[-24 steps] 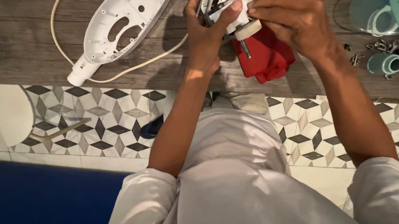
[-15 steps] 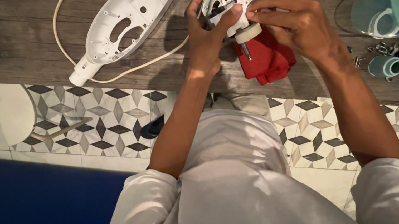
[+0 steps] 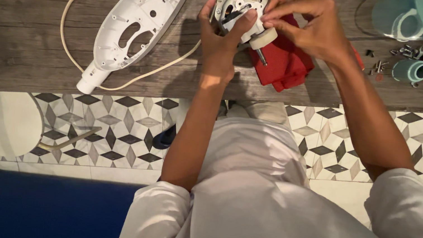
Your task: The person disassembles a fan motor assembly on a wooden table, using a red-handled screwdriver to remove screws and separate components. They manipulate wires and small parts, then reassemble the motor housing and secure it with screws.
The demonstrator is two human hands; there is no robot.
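The left hand [image 3: 223,36] is gripping a small white fan motor [image 3: 243,9] above the far edge of the wooden tabletop [image 3: 19,9], steadying it so its shaft points near. The right hand [image 3: 308,24] is pinching the motor's front rim, above a red cloth [image 3: 282,65] lying underneath. A white plastic housing [image 3: 143,12] is lying to the left.
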